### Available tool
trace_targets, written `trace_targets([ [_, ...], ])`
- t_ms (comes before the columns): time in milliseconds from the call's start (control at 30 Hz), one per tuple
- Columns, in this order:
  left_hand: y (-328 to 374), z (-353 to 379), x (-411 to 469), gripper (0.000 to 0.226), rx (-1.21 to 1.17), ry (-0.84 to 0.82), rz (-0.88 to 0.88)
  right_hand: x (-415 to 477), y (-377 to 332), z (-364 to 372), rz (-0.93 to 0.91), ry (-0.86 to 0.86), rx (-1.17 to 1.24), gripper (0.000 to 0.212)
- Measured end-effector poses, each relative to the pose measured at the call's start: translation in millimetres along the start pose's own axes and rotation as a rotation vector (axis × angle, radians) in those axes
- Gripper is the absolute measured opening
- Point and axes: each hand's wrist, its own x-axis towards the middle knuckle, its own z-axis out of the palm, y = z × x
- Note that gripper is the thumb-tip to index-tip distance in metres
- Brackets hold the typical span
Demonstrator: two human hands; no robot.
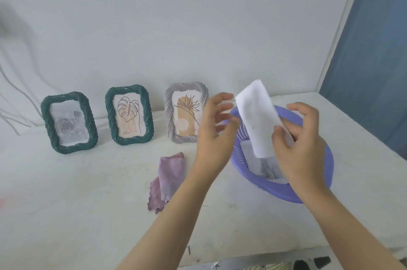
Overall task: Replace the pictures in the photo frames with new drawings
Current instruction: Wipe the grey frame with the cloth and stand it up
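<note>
Head view: right hand [301, 144] pinches white sheet [257, 120], front unseen; left hand [214, 133] spread, blurred.

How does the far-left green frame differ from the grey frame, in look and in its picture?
The far-left green frame has a dark green rim; the grey frame has a pale grey one. The green frame holds a grey rose drawing; the grey frame, a line-drawn flower over tan shapes. The green frame shows whole; the left hand hides the grey frame's right edge. Both stand upright, with twisted rims.
</note>
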Motion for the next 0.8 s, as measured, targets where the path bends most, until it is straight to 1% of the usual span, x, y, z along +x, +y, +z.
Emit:
trace_targets([
  [67,8,8,-3,0.033,-0.053,-0.151,-0.060,-2,3,-1,-0.088,-0.056,-0.098,0.040],
  [133,11,14,-2,0.029,-0.064,-0.241,-0.154,-4,4,-1,-0.146,-0.153,-0.127,0.043],
  [167,10,16,1,0.027,-0.055,-0.244,-0.193,-4,6,-2,-0.169,-0.215,-0.125,0.044],
  [200,8,17,3,0.027,-0.040,-0.214,-0.223,-4,7,-3,-0.189,-0.289,-0.108,0.044],
  [267,1,16,8,0.029,-0.005,-0.101,-0.253,-3,11,-7,-0.213,-0.429,-0.007,0.042],
  [300,-3,14,11,0.032,0.013,-0.051,-0.263,-4,12,-8,-0.187,-0.468,0.074,0.041],
  [333,-6,12,12,0.035,0.024,-0.018,-0.272,-4,14,-9,-0.150,-0.468,0.129,0.041],
  [367,-9,9,14,0.038,0.024,-0.004,-0.280,-3,15,-8,-0.115,-0.426,0.149,0.039],
  [433,-13,5,16,0.042,0.014,-0.010,-0.275,2,19,-8,-0.036,-0.325,0.104,0.030],
  [500,-15,3,17,0.043,0.013,-0.040,-0.267,9,24,-8,0.135,-0.304,0.190,0.020],
  [567,-19,3,21,0.042,0.008,-0.081,-0.268,16,28,-9,0.294,-0.282,0.311,0.024],
  [633,-24,6,25,0.039,0.020,-0.107,-0.260,23,33,-13,0.349,-0.258,0.290,0.023],
  [700,-30,12,32,0.035,0.104,-0.124,-0.227,29,38,-15,0.375,-0.245,0.213,0.019],
  [733,-34,15,35,0.034,0.188,-0.134,-0.194,33,43,-15,0.392,-0.242,0.163,0.019],
  [800,-42,19,41,0.032,0.446,-0.173,-0.093,39,54,-14,0.445,-0.267,0.065,0.019],
])
